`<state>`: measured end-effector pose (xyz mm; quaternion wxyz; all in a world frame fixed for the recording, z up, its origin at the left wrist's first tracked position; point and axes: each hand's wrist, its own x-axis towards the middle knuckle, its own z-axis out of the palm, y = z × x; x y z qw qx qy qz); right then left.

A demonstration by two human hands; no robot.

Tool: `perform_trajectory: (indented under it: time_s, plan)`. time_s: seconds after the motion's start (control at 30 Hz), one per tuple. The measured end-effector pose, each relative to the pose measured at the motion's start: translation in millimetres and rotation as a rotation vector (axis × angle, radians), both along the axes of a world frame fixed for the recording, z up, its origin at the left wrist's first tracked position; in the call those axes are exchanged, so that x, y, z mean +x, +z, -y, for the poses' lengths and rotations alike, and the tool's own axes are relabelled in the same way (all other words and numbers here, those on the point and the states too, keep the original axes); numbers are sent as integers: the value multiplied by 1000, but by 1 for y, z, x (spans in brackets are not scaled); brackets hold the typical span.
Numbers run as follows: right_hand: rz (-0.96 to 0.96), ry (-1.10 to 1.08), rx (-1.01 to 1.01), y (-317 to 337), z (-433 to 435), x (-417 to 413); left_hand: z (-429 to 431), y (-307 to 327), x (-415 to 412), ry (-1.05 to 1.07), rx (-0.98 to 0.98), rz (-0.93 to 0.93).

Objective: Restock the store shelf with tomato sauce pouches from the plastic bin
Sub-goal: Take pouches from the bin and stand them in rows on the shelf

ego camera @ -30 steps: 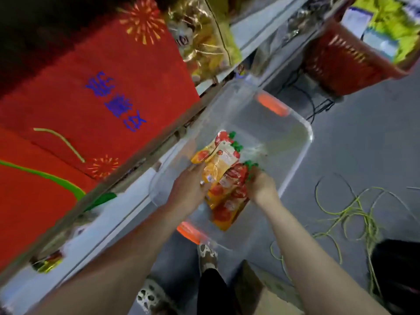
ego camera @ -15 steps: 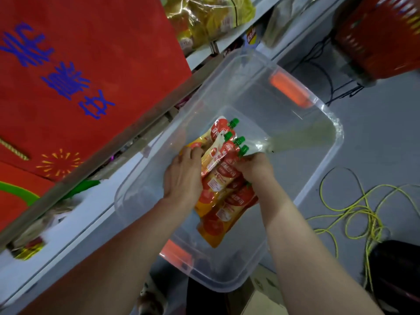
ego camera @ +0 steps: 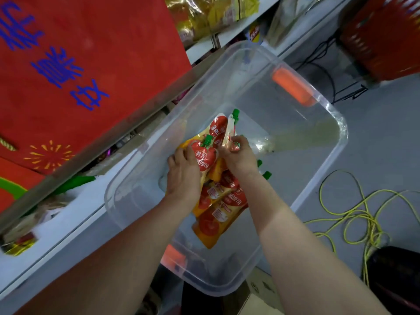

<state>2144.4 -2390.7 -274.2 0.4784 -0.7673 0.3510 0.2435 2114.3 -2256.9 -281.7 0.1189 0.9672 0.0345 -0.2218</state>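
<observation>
A clear plastic bin point(ego camera: 322, 183) with orange handles sits on the floor beside the shelf. Inside it lies a bunch of tomato sauce pouches point(ego camera: 218, 208), yellow and red with green caps. My left hand point(ego camera: 184, 176) grips a pouch with a red tomato print point(ego camera: 204, 155) at the left of the bunch. My right hand point(ego camera: 238, 155) pinches the top of another pouch point(ego camera: 229, 130) near its green cap, lifted above the rest. Both hands are inside the bin.
A white store shelf point(ego camera: 75, 214) runs along the left, with a red banner point(ego camera: 91, 64) above it and yellow snack bags point(ego camera: 211, 14) higher up. A red basket point(ego camera: 384, 39) stands at top right. Yellow cord point(ego camera: 354, 214) and black cables lie on the grey floor.
Both hands have gathered pouches and raised two of them above the pile. The view has tilted down, so the bin fills more of the frame.
</observation>
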Motion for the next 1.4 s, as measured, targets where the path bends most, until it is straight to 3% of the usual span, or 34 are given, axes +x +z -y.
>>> perform_trajectory:
  time_s: [0.2,0.37,0.47,0.57,0.73,0.93,1.07,1.4]
  plan:
    - [-2,-141,5,-6,-3,6,-5,6,-6,19,24,-11]
    - [84,-290,246,25,10,-11,-7,18,-11,36,54,13]
    - [164,-401,376,59,12,-29,-12,38,-12,12,-55,56]
    - [228,-442,411,101,8,-48,-22,74,-13,132,-345,47]
    - [350,-359,398,177,-12,-75,-51,147,-26,344,-781,-36]
    - [470,-235,451,271,-78,-113,-123,249,-72,460,-1171,-100]
    - [563,-145,497,326,-137,-138,-190,307,-111,355,-1154,18]
    - [773,180,557,456,-289,-184,-353,444,-199,481,-1220,397]
